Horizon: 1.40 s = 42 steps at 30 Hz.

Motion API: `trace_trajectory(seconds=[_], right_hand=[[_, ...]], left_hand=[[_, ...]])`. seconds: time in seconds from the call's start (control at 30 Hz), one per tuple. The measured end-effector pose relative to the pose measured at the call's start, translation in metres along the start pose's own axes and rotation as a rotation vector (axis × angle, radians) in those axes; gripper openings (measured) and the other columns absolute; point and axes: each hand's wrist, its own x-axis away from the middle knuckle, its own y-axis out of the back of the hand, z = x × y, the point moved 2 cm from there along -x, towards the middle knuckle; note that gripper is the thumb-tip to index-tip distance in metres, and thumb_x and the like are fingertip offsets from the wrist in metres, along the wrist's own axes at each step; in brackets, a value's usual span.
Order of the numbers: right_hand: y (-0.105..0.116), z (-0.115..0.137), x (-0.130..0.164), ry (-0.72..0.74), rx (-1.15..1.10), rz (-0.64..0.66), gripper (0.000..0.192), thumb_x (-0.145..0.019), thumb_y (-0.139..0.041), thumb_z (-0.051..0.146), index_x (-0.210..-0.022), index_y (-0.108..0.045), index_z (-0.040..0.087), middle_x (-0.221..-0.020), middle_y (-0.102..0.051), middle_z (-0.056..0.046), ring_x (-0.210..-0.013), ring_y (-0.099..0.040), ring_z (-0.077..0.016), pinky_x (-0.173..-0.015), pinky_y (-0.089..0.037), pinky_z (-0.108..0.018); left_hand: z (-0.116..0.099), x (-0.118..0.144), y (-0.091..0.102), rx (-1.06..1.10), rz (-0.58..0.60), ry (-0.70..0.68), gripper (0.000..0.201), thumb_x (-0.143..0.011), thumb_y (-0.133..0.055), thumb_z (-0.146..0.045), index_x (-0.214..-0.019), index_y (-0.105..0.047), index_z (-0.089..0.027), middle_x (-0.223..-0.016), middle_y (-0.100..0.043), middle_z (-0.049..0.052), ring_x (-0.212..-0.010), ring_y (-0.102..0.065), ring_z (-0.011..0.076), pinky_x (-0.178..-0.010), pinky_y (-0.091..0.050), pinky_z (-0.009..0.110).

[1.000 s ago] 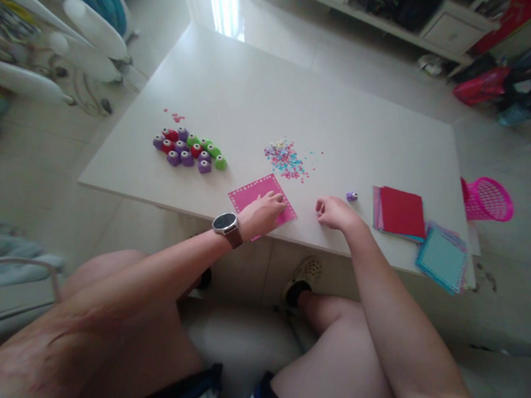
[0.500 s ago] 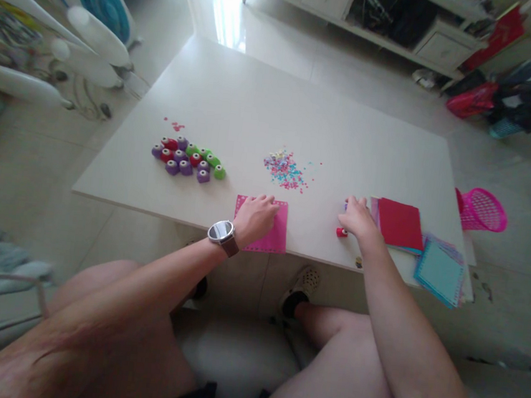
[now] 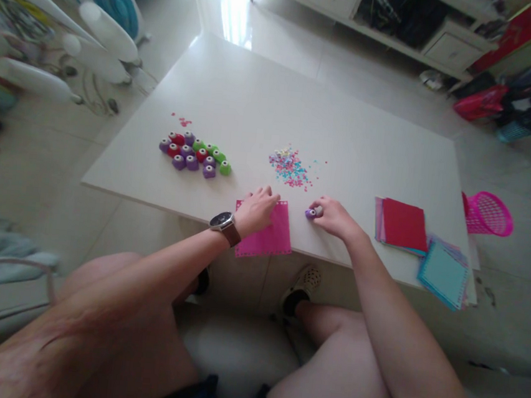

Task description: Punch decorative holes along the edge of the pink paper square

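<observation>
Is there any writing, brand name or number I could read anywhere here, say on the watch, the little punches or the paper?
None can be read.
The watch face shows nothing legible.
The purple punch in the right hand and the cluster of punches are too small to show labels.
The pink sheet under the left hand bears only punched holes.

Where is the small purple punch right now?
In the head view the small purple punch is at the right hand's fingertips, near the table's front edge, just right of the pink sheet and below the confetti pile.
</observation>
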Motion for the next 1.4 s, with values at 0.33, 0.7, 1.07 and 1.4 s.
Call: trace_trajectory(seconds=[0.33,0.7,1.07,1.4], right_hand=[[-0.006,0.015,0.000,0.097,-0.107,-0.037,0.016,-0.085,-0.072,0.003,-0.089,-0.067,0.018,-0.095,-0.073,-0.007,-0.082,-0.069,-0.0194,-0.078,-0.051,-0.028],[-0.012,0.023,-0.001,0.138,-0.130,-0.048,0.025,-0.083,-0.074,0.005,-0.081,-0.056,0.022,-0.087,-0.068,-0.004,-0.081,-0.066,-0.0189,-0.075,-0.048,-0.027],[-0.006,0.028,0.003,0.098,-0.134,-0.021,0.025,-0.081,-0.073,0.005,-0.081,-0.055,0.023,-0.082,-0.070,-0.003,-0.079,-0.068,-0.0196,-0.073,-0.048,-0.027],[-0.005,0.032,0.005,0.101,-0.114,-0.001,0.023,-0.081,-0.073,0.006,-0.080,-0.057,0.022,-0.082,-0.071,-0.004,-0.079,-0.068,-0.0199,-0.072,-0.048,-0.027]], left_hand=[[-0.002,-0.007,-0.008,0.064,0.039,-0.024,0.056,-0.083,-0.075,-0.019,-0.136,-0.058,-0.023,-0.136,-0.063,0.015,-0.126,-0.057,0.0351,-0.098,-0.047,0.047],[-0.004,-0.007,-0.015,0.085,0.052,-0.131,0.032,-0.084,-0.079,-0.020,-0.112,-0.063,-0.023,-0.130,-0.067,0.011,-0.123,-0.059,0.0330,-0.096,-0.047,0.046],[-0.004,-0.007,-0.014,0.070,0.072,-0.127,0.032,-0.085,-0.081,-0.021,-0.114,-0.067,-0.021,-0.131,-0.069,0.012,-0.126,-0.060,0.0338,-0.099,-0.046,0.046],[-0.004,-0.008,-0.017,0.075,0.063,-0.140,0.034,-0.085,-0.082,-0.023,-0.116,-0.068,-0.021,-0.133,-0.070,0.012,-0.127,-0.060,0.0336,-0.100,-0.046,0.046]])
